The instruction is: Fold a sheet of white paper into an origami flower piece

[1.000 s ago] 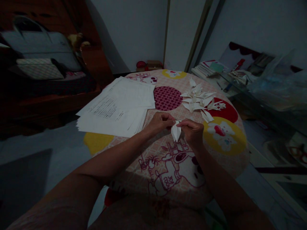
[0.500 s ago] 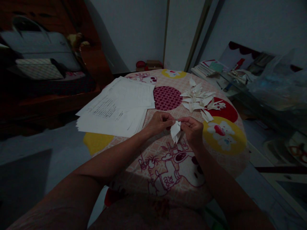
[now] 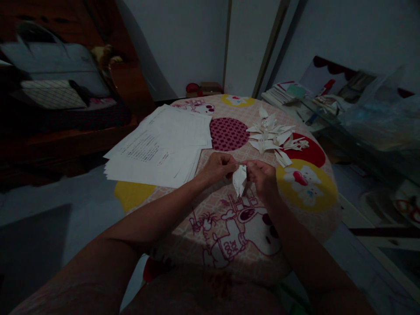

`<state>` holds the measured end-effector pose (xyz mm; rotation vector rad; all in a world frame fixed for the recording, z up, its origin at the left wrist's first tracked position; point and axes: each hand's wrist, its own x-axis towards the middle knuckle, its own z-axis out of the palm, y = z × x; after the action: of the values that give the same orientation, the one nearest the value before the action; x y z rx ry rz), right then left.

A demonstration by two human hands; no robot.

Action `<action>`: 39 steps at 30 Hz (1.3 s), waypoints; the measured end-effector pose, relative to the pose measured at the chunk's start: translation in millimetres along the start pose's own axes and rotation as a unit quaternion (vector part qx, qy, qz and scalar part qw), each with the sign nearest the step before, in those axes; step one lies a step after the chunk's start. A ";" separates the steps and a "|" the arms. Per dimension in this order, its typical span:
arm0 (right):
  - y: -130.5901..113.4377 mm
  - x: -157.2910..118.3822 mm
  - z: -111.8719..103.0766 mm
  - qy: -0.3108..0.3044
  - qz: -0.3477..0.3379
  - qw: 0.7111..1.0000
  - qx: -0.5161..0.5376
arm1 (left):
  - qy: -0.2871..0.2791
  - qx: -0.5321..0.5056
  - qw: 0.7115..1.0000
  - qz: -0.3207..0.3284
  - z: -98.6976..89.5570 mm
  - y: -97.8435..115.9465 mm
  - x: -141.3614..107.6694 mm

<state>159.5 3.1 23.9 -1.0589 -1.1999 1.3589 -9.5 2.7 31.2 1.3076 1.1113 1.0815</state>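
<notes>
Between my two hands is a small folded white paper piece (image 3: 239, 180), pointed at its lower end, with some print near its top. My left hand (image 3: 220, 167) pinches its upper left edge between thumb and fingers. On the other side my right hand (image 3: 263, 176) has its fingers closed at the upper right edge. Both hands are just above the patterned tablecloth (image 3: 183, 218). Beyond my right hand lies a cluster of folded paper shapes (image 3: 271, 131) with pointed, petal-like tips.
A stack of printed sheets (image 3: 157, 153) covers the table's left side. To the right, a glass-topped stand holds papers (image 3: 284, 92) and a clear plastic bag (image 3: 377, 113). A wooden bench (image 3: 131, 87) with a pale handbag (image 3: 62, 61) is at the left.
The folded paper has turned slightly and shifted a little left. My right hand's fingers have moved a bit along its edge; my left hand stays nearly still.
</notes>
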 end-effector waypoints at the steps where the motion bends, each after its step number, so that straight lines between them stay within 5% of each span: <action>1: 0.3 0.1 -0.4 -0.011 0.009 1.000 0.000 | 0.004 0.015 1.000 0.004 -0.1 0.5 -0.2; 21: -1.6 -1.8 -2.9 -0.018 -0.017 0.997 -0.076 | -0.114 -0.035 0.991 -0.069 -1.4 -2.8 3.0; 31: -2.1 -0.9 -3.8 -0.117 0.111 0.987 -0.019 | -0.018 0.007 1.000 -0.018 -4.7 -6.8 7.2; 39: -0.5 -0.4 -6.9 -0.137 0.104 0.985 -0.012 | -0.057 0.008 0.998 -0.021 -5.3 -7.5 7.5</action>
<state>166.4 3.6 23.5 -1.0605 -1.3357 1.6991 -13.8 11.0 24.0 1.3359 1.0603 0.9572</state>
